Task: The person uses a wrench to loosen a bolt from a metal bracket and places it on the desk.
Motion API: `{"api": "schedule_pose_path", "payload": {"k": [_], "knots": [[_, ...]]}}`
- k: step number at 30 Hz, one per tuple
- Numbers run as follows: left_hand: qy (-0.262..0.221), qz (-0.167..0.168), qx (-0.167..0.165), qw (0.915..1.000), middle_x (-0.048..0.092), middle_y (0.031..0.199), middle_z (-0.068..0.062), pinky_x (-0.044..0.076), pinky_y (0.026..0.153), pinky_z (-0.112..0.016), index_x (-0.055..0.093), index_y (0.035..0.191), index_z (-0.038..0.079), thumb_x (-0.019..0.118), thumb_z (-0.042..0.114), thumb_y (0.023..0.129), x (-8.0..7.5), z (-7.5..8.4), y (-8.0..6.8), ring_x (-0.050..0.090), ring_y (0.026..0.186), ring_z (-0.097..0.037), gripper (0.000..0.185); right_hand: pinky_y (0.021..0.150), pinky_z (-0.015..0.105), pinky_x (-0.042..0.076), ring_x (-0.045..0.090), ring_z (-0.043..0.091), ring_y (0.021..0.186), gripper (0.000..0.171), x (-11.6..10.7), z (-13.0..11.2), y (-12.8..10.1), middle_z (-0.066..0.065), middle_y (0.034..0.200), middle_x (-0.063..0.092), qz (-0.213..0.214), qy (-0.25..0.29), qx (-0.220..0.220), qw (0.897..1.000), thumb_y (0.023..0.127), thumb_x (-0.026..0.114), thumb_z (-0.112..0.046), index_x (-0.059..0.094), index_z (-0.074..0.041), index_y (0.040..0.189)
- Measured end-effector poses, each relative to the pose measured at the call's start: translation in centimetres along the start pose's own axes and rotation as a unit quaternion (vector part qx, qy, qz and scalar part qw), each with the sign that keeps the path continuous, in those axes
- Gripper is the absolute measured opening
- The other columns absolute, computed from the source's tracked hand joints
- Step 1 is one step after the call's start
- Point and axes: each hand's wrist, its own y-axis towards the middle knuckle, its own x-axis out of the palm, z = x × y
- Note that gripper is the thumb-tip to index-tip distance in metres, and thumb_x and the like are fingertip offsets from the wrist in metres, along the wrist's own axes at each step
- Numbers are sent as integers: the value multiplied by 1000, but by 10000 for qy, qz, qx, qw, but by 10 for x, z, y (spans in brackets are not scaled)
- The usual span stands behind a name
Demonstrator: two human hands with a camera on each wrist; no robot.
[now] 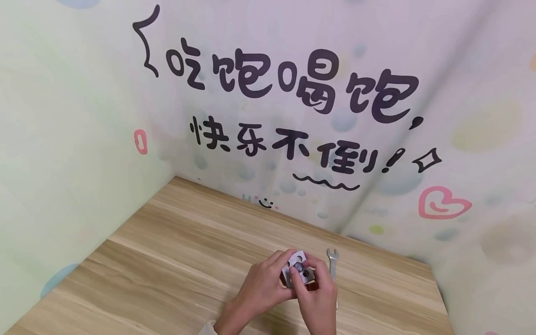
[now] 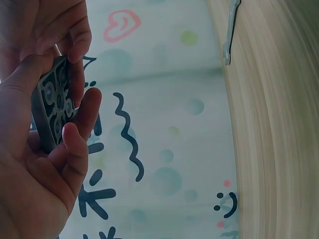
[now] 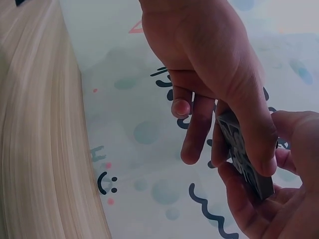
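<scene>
Both hands, left [image 1: 261, 286] and right [image 1: 319, 298], pinched a grey holed block [image 1: 298, 269] in their grip above the desk [image 1: 167, 260]. Wrench [image 1: 332, 263] lay just right; desk left stood open. Backdrop [image 1: 293, 93] read "吃饱喝饱,快乐不倒!".

Open tabletop to your left, walls close behind

Your hands [image 1: 289, 286] have bare wooden table [image 1: 167, 260] leftward; the wrench [image 1: 332, 263] lies just right of them, and the printed backdrop walls [image 1: 377, 139] block the far and right sides.

Wooden surface [image 1: 176, 260], pale grain. Small metal wrench [image 1: 332, 260] lies flat on it at roughly 5 o'clock. Backdrop [image 1: 460, 93] behind: pastel dots, black lettering, pink heart [image 1: 441, 203] at 3 o'clock.
</scene>
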Motion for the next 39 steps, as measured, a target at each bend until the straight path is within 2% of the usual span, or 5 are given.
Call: {"api": "schedule_pose_path", "payload": {"k": [21,25,29,32,39], "knots": [[-21,154,121,9998,66,102,5,48,62,-18,61,126,13,89,38,63,2,-1,1,62,75,-6,74,52,20,49,62,5,90,34,-5,1,1,9,119,67,-246,311,-505,9979,81,70,8,72,-14,107],[-2,167,115,9998,67,106,4,49,63,-19,61,127,12,88,38,63,2,-1,0,63,76,-6,74,52,22,50,63,9,88,35,-6,0,1,7,119,67,-322,261,-280,9987,81,72,5,71,-14,110],[-6,135,84,9999,67,108,4,50,64,-20,61,128,11,88,37,64,1,-1,1,64,77,-7,74,53,25,50,61,7,75,38,-6,-3,1,4,114,68,-328,130,221,9991,80,77,1,67,-12,114],[-63,71,61,9999,67,105,4,49,64,-19,61,128,13,87,36,65,1,0,1,62,77,-6,72,54,25,50,60,4,68,35,-5,-4,1,5,112,70,-232,33,513,9984,78,80,-2,64,-9,108],[-172,-78,-13,9998,66,104,5,48,64,-16,60,128,13,86,32,68,0,2,1,60,77,-5,68,50,21,49,62,4,69,30,-1,-4,1,10,113,71,75,5,368,9993,77,82,-3,55,-6,89]]}}
